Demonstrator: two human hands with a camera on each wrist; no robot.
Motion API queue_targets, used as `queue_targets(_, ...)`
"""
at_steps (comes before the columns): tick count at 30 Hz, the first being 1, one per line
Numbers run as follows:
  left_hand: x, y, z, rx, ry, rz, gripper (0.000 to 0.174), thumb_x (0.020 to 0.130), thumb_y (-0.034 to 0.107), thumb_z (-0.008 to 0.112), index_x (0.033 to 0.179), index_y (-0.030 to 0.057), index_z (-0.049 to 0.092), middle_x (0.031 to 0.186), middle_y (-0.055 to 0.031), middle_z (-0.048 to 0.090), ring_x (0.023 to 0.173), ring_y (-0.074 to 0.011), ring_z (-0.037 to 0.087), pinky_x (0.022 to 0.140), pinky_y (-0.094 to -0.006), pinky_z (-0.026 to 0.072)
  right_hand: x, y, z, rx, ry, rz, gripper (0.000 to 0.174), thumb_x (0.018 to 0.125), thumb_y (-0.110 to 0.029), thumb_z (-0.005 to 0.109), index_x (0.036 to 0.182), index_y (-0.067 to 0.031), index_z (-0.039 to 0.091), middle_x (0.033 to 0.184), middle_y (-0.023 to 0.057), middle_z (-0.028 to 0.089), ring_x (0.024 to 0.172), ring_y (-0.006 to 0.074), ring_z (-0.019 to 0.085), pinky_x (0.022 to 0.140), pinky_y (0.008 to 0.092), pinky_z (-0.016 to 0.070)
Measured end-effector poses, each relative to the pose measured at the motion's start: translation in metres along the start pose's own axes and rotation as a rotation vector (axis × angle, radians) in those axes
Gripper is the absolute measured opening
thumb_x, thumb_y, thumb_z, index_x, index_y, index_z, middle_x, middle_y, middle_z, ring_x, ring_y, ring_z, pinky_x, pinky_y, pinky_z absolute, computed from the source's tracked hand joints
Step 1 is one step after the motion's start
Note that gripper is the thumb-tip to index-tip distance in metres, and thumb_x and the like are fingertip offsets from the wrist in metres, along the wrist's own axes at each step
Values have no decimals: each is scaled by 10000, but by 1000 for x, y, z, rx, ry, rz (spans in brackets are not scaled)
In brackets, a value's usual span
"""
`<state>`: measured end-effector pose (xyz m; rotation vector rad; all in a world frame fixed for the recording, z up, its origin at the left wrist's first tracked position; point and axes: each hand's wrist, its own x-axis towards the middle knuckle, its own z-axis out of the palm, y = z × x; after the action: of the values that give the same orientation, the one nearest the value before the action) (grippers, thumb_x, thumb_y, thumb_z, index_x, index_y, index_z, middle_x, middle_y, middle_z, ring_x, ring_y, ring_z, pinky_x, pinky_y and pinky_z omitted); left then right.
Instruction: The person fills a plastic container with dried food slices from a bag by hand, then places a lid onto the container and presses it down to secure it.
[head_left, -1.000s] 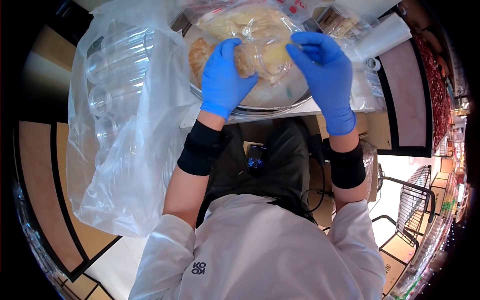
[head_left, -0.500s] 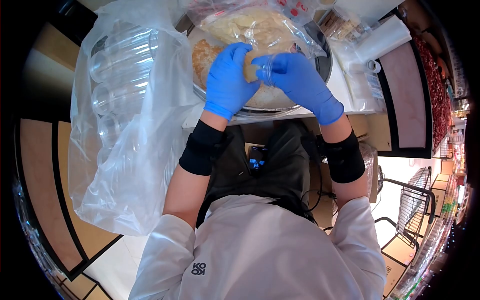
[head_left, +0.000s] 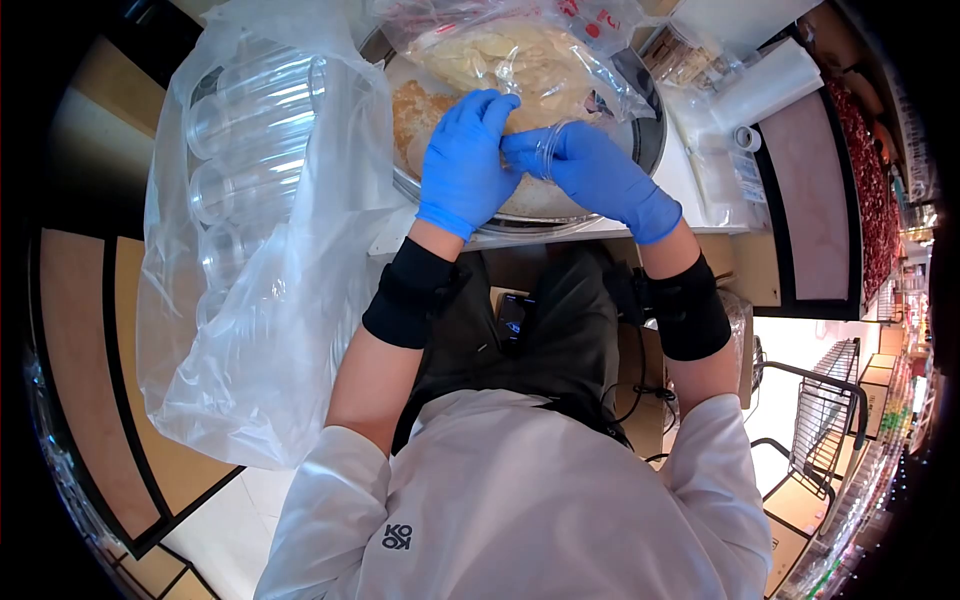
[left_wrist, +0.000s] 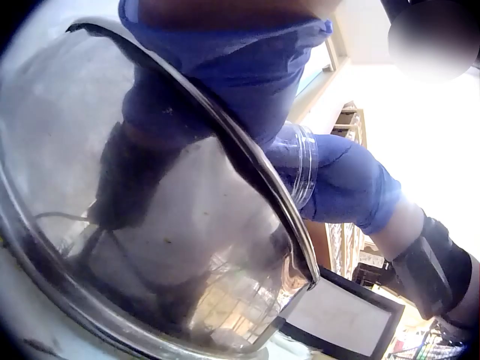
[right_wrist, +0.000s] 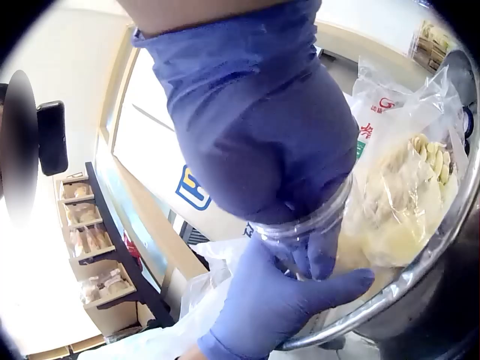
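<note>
Head view has both hands close together over the big round metal pan (head_left: pixel 652 140), wearing blue disposable gloves. The left hand (head_left: pixel 468 168) comes in from the side and grips a clear plastic jar with a ribbed rim (head_left: pixel 548 152), thumb sticking out in the right wrist view. The right hand (head_left: pixel 602 182) has its fingers poked through that rim, so the ring sits around them; whether the fingertips are pinching anything in there, can't tell. Most of the jar is hidden by gloves anyway.

Just beyond the hands, a clear plastic bag of pale yellow pieces (head_left: pixel 510 62) lies in the pan, red print on the film. Golden-brown crumbly stuff (head_left: pixel 418 112) covers some of the pan floor on the left-hand side. Over past that is a huge translucent bag (head_left: pixel 245 370) with clear empty jars (head_left: pixel 255 130) lying stacked inside.

On the right-hand side, the white worktop (head_left: pixel 690 190) has a white plastic roll (head_left: pixel 785 82) near a clear container of brownish bits (head_left: pixel 685 55). Both forearms wear black wrist straps (head_left: pixel 408 292). Lower down, a lit-up phone (head_left: pixel 514 318) sits between the dark trouser legs, and a black wire cart (head_left: pixel 825 405) stands off to the right.
</note>
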<state>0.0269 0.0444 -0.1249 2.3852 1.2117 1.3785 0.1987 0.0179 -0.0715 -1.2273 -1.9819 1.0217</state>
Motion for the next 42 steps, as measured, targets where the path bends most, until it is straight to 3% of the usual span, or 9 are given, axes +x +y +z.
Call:
queue_targets(5,0,-1,0,5,22,28,603,661,130,803,1214,125,561,1208,-123,596,1091,-341,599,906,-407,516,-5,5,-7,-41,-143,-229,279,978,-151,576,1175,25,667,1009,113,714,956,154,663,890,291,509)
queue_targets(7,0,1,-2,5,15,25,610,665,145,806,1221,119,555,1210,-126,594,1097,-343,596,906,-407,516,-9,-11,-12,-4,-29,103,289,985,-128,565,1229,10,637,1079,95,711,1025,172,670,930,292,507)
queue_targets(14,-1,8,-4,-108,111,-350,741,716,266,838,1317,22,480,1267,-170,577,1146,-329,587,947,-398,494,-14,-4,-27,408,569,-160,227,965,-135,618,1109,26,687,995,104,720,913,160,695,812,288,536)
queue_targets(17,-6,0,3,-133,232,-258,765,716,253,847,1336,18,465,1295,-188,553,1173,-332,570,976,-392,476,-7,55,-37,131,612,80,258,938,-166,642,1108,23,684,971,135,729,883,200,705,811,295,541)
queue_targets(23,-2,-15,6,43,371,-5,782,692,195,873,1338,20,468,1313,-185,534,1183,-324,557,995,-394,463,6,120,-22,-636,272,106,312,902,-223,652,1139,-22,676,1021,203,693,949,369,671,886,403,527)
queue_targets(26,-2,-12,6,-122,322,-98,781,672,196,884,1321,17,488,1264,-178,573,1140,-308,590,970,-386,481,28,145,-11,-794,544,-139,351,883,-274,669,1160,-58,672,1040,207,684,1025,395,639,920,452,508)
queue_targets(29,0,-9,4,-183,280,-154,781,661,218,891,1307,14,504,1210,-166,610,1091,-293,620,943,-378,497,45,144,-15,-734,345,110,439,841,-331,697,1177,-52,659,1062,216,676,1048,384,631,922,455,502)
queue_targets(32,0,-8,5,-162,236,-160,779,661,245,889,1304,20,512,1191,-157,625,1070,-291,630,931,-381,502,51,127,-14,-576,181,65,507,798,-388,721,1150,-27,665,1062,212,676,1063,379,626,915,454,499)
queue_targets(42,0,-5,0,-127,76,-172,766,646,266,863,1303,67,525,1233,-147,615,1119,-340,600,957,-417,482,31,73,-6,-363,238,-25,326,775,-183,764,1054,-27,699,1027,177,695,947,340,667,848,382,526)
